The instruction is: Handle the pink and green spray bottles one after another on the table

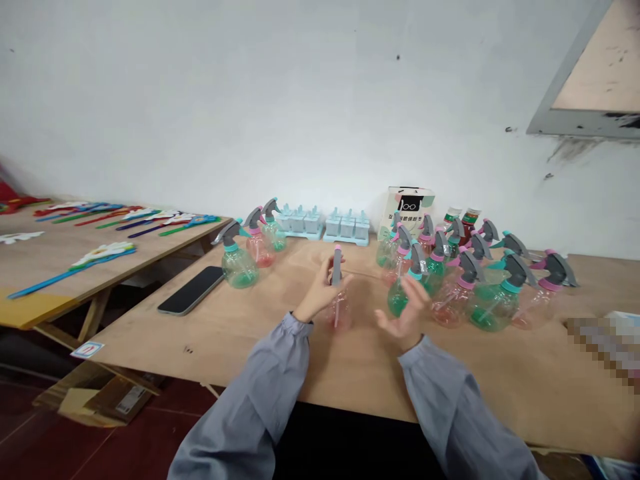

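Head view: left hand (321,288) grips pink bottle (341,316), right hand (406,315) hovers splayed

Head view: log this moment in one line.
left hand: holds pink spray bottle, upright; right hand: open, near green spray bottle; phone: flat on table

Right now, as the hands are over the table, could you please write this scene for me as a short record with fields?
Left hand: around the spray head of an upright pink bottle
Right hand: open, by a green bottle; whether they touch, I cannot tell
Left bottles: three, standing; green, pink, green
Right bottles: crowded group, green and pink
Phone: flat, dark screen up, left part of table
Back: two light-blue moulds and a box, near the wall
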{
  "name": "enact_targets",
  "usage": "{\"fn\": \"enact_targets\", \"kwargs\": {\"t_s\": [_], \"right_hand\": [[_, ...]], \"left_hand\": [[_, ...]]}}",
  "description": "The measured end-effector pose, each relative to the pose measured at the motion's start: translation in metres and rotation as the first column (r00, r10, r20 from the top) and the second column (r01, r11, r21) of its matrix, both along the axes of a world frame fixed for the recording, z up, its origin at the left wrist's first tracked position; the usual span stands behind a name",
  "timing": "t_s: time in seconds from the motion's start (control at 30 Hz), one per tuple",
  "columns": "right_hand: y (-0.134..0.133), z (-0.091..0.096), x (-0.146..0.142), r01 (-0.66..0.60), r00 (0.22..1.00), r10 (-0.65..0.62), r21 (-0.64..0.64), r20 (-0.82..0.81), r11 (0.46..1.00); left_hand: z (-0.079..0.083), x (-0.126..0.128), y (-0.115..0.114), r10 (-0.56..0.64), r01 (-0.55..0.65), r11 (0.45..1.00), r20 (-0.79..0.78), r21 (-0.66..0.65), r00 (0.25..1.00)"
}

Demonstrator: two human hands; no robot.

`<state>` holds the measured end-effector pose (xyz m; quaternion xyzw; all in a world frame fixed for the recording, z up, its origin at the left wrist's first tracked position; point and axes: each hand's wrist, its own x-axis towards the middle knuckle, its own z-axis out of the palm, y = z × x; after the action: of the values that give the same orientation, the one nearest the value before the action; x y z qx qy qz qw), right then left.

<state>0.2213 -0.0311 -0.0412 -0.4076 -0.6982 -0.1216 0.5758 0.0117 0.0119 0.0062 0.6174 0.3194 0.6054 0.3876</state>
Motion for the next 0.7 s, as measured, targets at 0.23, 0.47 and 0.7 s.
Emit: {"fn": "enact_targets", "kwargs": {"t_s": [0.23,0.47,0.7], "right_hand": [[0.020,0.020,0.046,0.369,0.904,-0.371,-0.051,-0.215,0.928],[0.022,0.005,0.021,0.180,0.963,-0.231,-0.303,-0.142,0.936],[0.020,-0.005,-0.005,0.004,0.995,-0.026,-0.232,-0.093,0.973]], "left_hand": [[-0.006,-0.017,0.004,-0.148,0.146,0.989,0.073,0.038,0.986],[-0.003,-0.026,0.003,-0.271,0.330,0.936,0.343,-0.124,0.899],[0.005,-0.028,-0.007,-0.227,0.332,0.938,0.553,-0.098,0.802]]}}
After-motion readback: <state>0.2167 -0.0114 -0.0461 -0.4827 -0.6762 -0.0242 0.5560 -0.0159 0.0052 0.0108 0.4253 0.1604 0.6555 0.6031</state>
